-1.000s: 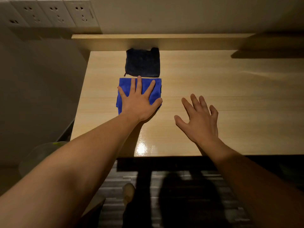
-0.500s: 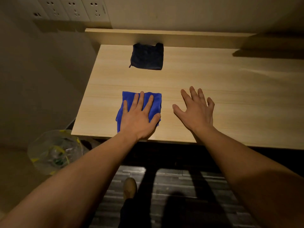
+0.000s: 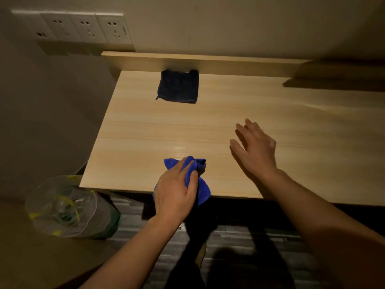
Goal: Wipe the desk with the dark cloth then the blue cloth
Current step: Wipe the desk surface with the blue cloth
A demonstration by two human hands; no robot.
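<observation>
My left hand (image 3: 176,190) grips the blue cloth (image 3: 201,185), bunched up at the desk's front edge, with part of it hanging over the edge. The dark cloth (image 3: 178,86) lies folded flat at the back of the light wooden desk (image 3: 250,122), against the raised back board. My right hand (image 3: 255,148) hovers over the desk to the right of the blue cloth, fingers spread and holding nothing.
A bin lined with a clear plastic bag (image 3: 66,205) stands on the floor left of the desk's front corner. Wall sockets (image 3: 83,28) sit above the desk at the back left. My leg and shoe (image 3: 200,255) show below the desk edge.
My left hand dragged the blue cloth from beside the dark cloth back to the front edge, then bunched it up in a grip. The right hand tilted up slightly.
</observation>
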